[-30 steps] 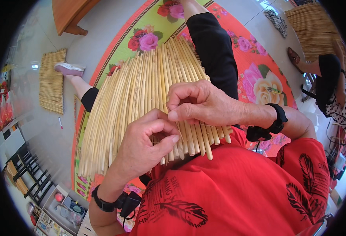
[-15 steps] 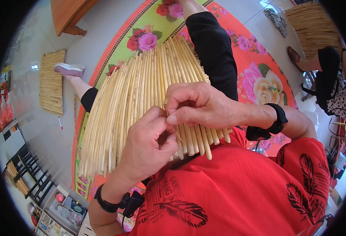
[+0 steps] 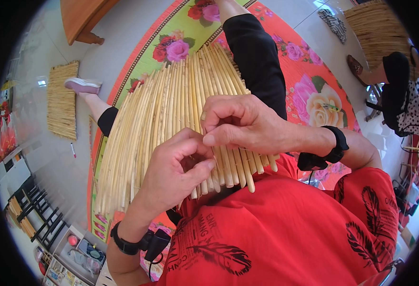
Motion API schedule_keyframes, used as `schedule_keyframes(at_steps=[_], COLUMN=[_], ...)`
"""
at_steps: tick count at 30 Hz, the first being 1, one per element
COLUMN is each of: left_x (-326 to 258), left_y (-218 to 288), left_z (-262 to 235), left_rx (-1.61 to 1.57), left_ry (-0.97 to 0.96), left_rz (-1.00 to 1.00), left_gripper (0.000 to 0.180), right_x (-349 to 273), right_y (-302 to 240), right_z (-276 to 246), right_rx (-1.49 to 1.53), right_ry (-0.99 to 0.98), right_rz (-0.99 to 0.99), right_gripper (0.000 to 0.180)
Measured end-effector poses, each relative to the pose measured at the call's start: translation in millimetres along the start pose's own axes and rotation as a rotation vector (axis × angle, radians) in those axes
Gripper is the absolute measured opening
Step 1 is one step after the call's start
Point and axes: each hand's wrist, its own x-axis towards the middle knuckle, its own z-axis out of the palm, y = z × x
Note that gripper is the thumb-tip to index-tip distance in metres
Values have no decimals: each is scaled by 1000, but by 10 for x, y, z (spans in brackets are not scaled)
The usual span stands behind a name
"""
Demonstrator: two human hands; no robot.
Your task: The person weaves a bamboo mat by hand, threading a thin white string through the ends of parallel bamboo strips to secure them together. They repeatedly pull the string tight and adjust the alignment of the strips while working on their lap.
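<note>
A person in a red printed shirt sits on the floor with a pale yellow mat of thin reed sticks [image 3: 171, 119] spread across the lap, fanning away over a black-trousered leg [image 3: 257, 62]. Both hands meet at the near edge of this mat, right above the stick ends closest to the body.

The left hand [image 3: 176, 171] lies on top of the mat's lower edge, fingers curled in and thumb pressed toward the fingertips, pinching at something between the sticks; what it grips is too fine to make out. The right hand [image 3: 240, 124] rests just above and beside it, touching the sticks, its thumb and forefinger pressed together in a pinch, the other fingers folded. The two hands almost touch. Each wrist carries one black band: one on the left wrist [image 3: 123, 243], one on the right wrist [image 3: 336, 145], two in all.

Under the person lies one floral floor mat in orange and green with pink roses [image 3: 314, 95]. Beyond it, well apart on the grey floor, is a second, smaller reed mat [image 3: 61, 105], and a third reed piece [image 3: 376, 28] stands at the far right beside another seated person in black and dotted clothing [image 3: 405, 95]. One pink shoe [image 3: 83, 86] shows on the outstretched left foot.
</note>
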Motion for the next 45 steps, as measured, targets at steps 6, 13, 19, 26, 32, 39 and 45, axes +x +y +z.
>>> schedule_keyframes(at_steps=[6, 13, 19, 26, 32, 39, 45], left_x=[30, 44, 45, 59, 82, 101, 118], left_y=[-23, -22, -49, -28, -14, -9, -9], left_z=[-32, -12, -26, -47, -17, -39, -65], left_rx=[-45, 29, 31, -17, -28, -43, -26], left_ry=[-49, -38, -46, -70, -52, -100, -145], left_rz=[-42, -43, -38, -100, -63, -100, -105], left_gripper=[9, 10, 9, 9, 10, 10, 9], right_x=[-12, -20, -45, -57, -54, -60, -57], right_y=[9, 49, 58, 56, 66, 89, 85], right_z=[-4, -3, -8, -14, -14, -13, -19], right_rx=[36, 43, 35, 31, 32, 18, 44], right_ry=[2, 3, 10, 12, 14, 17, 22], right_rz=[50, 71, 94, 119, 116, 117, 160], right_gripper=[12, 12, 11, 12, 13, 13, 13])
